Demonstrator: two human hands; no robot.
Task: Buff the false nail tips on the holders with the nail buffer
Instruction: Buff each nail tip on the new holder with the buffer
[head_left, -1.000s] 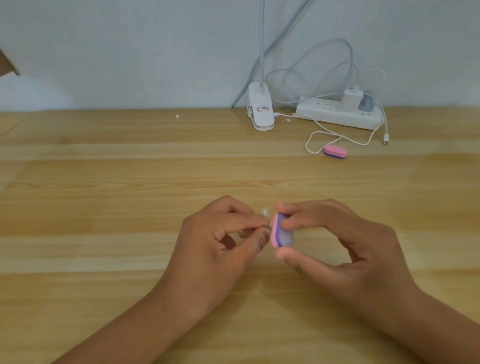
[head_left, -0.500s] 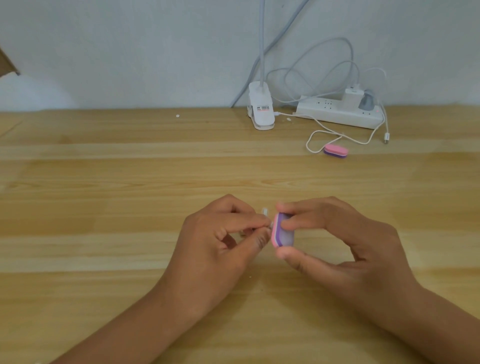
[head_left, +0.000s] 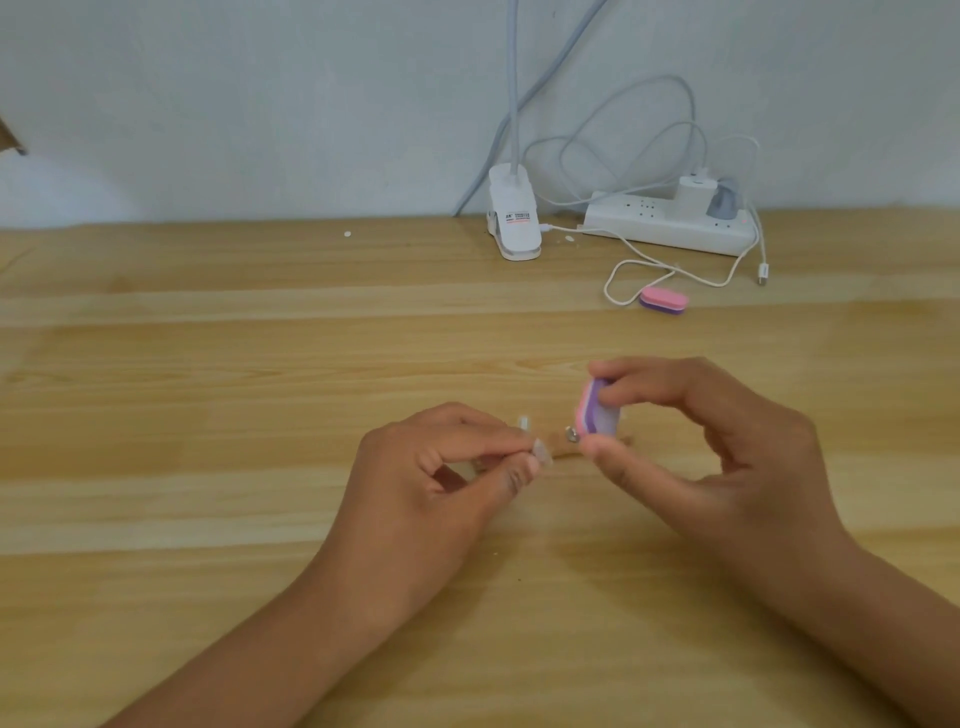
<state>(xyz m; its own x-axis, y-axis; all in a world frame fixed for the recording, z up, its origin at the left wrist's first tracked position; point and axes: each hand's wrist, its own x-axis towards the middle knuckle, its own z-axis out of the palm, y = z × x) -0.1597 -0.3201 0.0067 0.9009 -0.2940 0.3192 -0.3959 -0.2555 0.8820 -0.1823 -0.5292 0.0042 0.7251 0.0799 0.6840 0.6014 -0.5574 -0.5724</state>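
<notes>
I see the right hand (head_left: 727, 457), gripping the nail buffer (head_left: 597, 413), now drawn away from the nail tip (head_left: 540, 456) pinched in the left hand (head_left: 431, 483); buffing looks paused.

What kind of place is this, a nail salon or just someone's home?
Most likely a home desk or small hobby bench, not a salon: a plain wooden table stands against a bare wall, with a clip-on lamp and a power strip trailing loose cables.
</notes>
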